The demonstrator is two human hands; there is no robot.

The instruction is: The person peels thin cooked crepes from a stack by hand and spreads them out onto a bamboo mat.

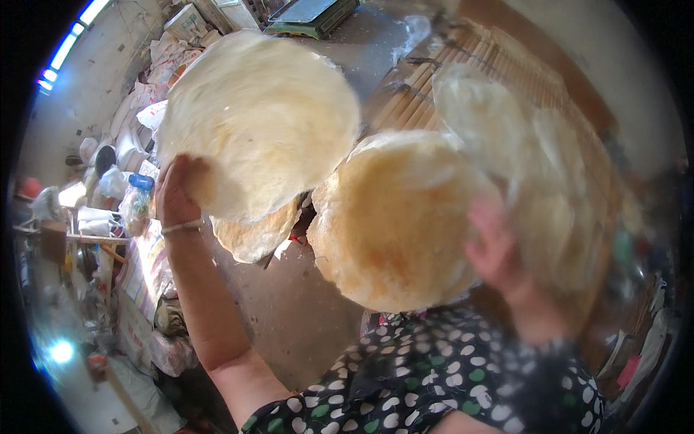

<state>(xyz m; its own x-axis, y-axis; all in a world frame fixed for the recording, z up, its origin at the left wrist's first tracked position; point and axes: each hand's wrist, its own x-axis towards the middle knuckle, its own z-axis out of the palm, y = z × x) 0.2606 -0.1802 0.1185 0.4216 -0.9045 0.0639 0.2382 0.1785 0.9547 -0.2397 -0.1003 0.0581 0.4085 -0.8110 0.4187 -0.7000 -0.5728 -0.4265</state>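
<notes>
My left hand (181, 192) grips the lower left rim of a large, thin, pale round flatbread (260, 119), held up and slightly blurred. Below it, part of a browner flatbread (255, 236) shows. In front of my body is another round flatbread (401, 228) with browned patches, its upper left edge close to the raised one. My right hand (496, 244) is blurred at this bread's right rim; whether its fingers close on the rim is unclear. Beyond that hand, several pale flatbread sheets (553, 200) lie overlapping on a slatted mat (412, 100).
A platform scale (309, 16) stands on the floor at the top. A clear plastic bag (415, 32) lies near the mat. Along the left wall are heaped sacks, bags, a blue bottle (142, 182) and a white rack (97, 237). Grey floor (303, 309) shows below the breads.
</notes>
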